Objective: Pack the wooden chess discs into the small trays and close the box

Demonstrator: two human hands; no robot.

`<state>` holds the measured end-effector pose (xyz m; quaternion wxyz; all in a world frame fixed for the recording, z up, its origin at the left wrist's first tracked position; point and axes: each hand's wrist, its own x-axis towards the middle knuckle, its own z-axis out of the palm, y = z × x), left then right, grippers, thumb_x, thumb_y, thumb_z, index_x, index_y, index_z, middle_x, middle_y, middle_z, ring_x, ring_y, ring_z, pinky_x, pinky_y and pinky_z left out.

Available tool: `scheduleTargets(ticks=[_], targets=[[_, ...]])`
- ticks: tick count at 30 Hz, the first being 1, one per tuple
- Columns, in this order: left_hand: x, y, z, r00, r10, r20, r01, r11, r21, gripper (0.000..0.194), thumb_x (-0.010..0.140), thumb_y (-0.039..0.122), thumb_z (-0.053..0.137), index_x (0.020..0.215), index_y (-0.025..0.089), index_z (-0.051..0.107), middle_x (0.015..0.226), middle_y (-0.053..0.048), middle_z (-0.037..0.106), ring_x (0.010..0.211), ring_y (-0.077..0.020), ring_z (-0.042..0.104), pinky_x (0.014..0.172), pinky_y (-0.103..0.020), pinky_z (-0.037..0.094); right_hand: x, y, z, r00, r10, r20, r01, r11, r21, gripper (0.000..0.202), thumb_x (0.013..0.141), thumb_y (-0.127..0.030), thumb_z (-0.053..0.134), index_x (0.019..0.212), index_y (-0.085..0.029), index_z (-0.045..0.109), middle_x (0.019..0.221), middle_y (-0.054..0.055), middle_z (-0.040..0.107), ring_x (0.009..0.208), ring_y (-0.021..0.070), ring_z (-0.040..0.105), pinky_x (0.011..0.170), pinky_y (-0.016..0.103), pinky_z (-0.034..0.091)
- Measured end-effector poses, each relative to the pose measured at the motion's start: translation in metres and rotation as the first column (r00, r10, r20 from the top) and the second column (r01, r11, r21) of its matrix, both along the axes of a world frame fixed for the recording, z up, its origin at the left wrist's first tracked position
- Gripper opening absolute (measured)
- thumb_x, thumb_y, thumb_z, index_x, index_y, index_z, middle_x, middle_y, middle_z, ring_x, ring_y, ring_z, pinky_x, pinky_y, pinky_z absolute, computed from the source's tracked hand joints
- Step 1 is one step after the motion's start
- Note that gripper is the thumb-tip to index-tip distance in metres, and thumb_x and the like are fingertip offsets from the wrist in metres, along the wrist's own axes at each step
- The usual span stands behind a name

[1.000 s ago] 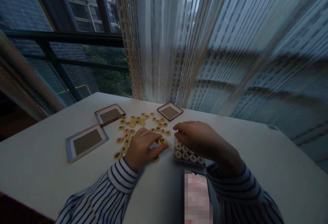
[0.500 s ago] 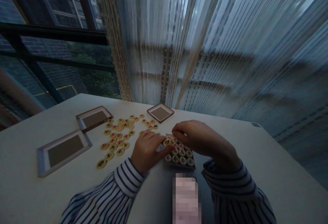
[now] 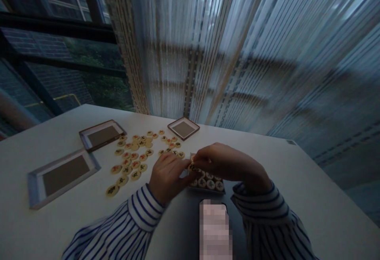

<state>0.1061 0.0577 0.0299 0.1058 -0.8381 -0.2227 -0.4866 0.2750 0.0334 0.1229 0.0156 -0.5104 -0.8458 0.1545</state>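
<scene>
My left hand [image 3: 168, 176] is closed, pinching a round Chinese chess piece [image 3: 191, 167] with a dark character between thumb and fingers. From the right, my right hand [image 3: 222, 161] arches over, its fingertips closed at the same piece; they partly cover it. Beneath both hands sits a small open box [image 3: 206, 190] holding rows of Chinese chess pieces [image 3: 210, 184]. Its back rows are mostly hidden by my right hand. Left of my left hand, several loose pieces [image 3: 135, 165] with red or black characters lie spread on the white table [image 3: 285, 196].
A large shallow box part [image 3: 63, 174] lies at the left, with another shallow tray [image 3: 102, 135] touching its back corner. A smaller square lid [image 3: 184, 128] rests near the far edge. String curtains [image 3: 190, 54] hang behind the table. A pixelated patch [image 3: 215, 228] covers something in front of me.
My right hand has shifted left from over the box's back rows to the piece in my left hand. The left hand keeps its pinch. The view has turned slightly.
</scene>
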Motion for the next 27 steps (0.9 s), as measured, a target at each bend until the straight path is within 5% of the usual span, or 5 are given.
scheduleTargets(ticks=[6,11,15,19,27], targets=[[0.001,0.0,-0.005,0.997,-0.035,0.062,0.039,0.997,-0.065,0.017,0.073,0.027,0.066,0.084,0.017,0.059,0.061,0.0,0.065,0.056,-0.0137,0.06,0.06,-0.028,0.043,-0.002,0.002,-0.001,0.999,-0.003,-0.053,0.003,1.0,-0.015,0.027,0.083,-0.029,0.044,0.079,-0.016,0.067,0.069,0.002,0.066,0.057,0.0082,0.051,0.054,0.02,0.033],[0.003,-0.005,-0.008,0.972,-0.083,0.22,0.156,0.929,-0.335,0.022,0.071,0.032,0.068,0.087,0.018,0.064,0.067,-0.003,0.068,0.062,-0.0153,0.062,0.06,-0.028,0.048,0.001,0.002,0.0,0.997,-0.015,-0.078,0.014,1.0,-0.01,0.028,0.083,-0.031,0.046,0.082,-0.014,0.067,0.068,0.003,0.066,0.054,0.0079,0.049,0.05,0.02,0.032],[0.005,-0.007,-0.005,0.902,-0.083,0.424,0.382,0.613,-0.692,0.024,0.075,0.037,0.061,0.088,0.018,0.069,0.077,-0.006,0.071,0.066,-0.0165,0.065,0.061,-0.028,0.052,0.005,0.001,0.002,0.993,-0.049,-0.109,0.045,0.998,-0.045,0.026,0.083,-0.028,0.046,0.087,-0.014,0.067,0.072,0.003,0.068,0.055,0.0079,0.051,0.051,0.02,0.033],[0.009,-0.006,-0.003,0.801,0.014,0.598,0.568,0.299,-0.767,0.033,0.068,0.045,0.065,0.083,0.017,0.071,0.067,-0.006,0.07,0.06,-0.0168,0.064,0.057,-0.028,0.052,0.006,0.002,0.002,0.991,-0.016,-0.131,0.016,1.0,-0.001,0.026,0.082,-0.025,0.045,0.085,-0.014,0.068,0.071,0.002,0.068,0.057,0.008,0.053,0.053,0.02,0.034],[0.01,-0.003,-0.006,0.733,0.243,0.635,0.629,0.113,-0.769,0.035,0.058,0.042,0.073,0.08,0.015,0.071,0.067,-0.005,0.07,0.061,-0.015,0.062,0.061,-0.027,0.051,0.003,0.004,0.0,0.989,-0.015,-0.147,0.024,0.998,0.062,0.024,0.083,-0.021,0.044,0.089,-0.017,0.067,0.074,0.001,0.068,0.063,0.009,0.055,0.058,0.02,0.036]])
